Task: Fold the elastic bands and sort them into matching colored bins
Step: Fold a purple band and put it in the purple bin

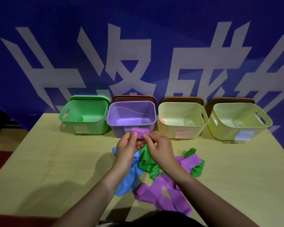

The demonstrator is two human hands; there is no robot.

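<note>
From the head camera, my left hand point(127, 145) and right hand point(157, 145) both pinch a folded purple band point(140, 132), held just in front of the purple bin point(131, 117). Loose purple, green and blue bands point(159, 177) lie on the bench point(56, 169) below.

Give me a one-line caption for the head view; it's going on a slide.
Both hands, left hand and right hand, hold a folded purple band before the purple bin.
</note>
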